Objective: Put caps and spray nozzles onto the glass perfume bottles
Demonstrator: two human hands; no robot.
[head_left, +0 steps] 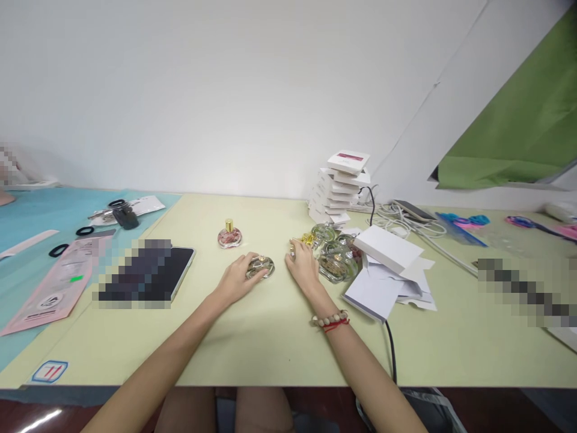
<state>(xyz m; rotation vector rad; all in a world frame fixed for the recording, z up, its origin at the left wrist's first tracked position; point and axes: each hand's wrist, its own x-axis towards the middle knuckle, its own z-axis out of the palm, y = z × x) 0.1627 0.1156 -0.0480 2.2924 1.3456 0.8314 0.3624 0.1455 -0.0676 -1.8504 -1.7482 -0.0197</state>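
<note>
My left hand (237,279) is closed around a flat, rounded glass perfume bottle (267,265) that rests on the table. Its neck shows a small gold-coloured top without a tall cap. At my right hand (303,264), the fingers are pinched together, and a small gold cap (292,251) shows partly between them. Just behind that hand lie several loose gold caps (309,238). To its right is a heap of clear glass bottles (337,264). A pink perfume bottle (229,236) with a gold cap stands upright beyond my left hand.
Stacked white boxes (336,195) stand against the wall. Flattened white cartons (387,255) lie right of the bottles, with tangled white cables (396,219) behind. On the left are a dark tablet-like device (178,270), a pink packet (58,288) and a dark jar (124,215).
</note>
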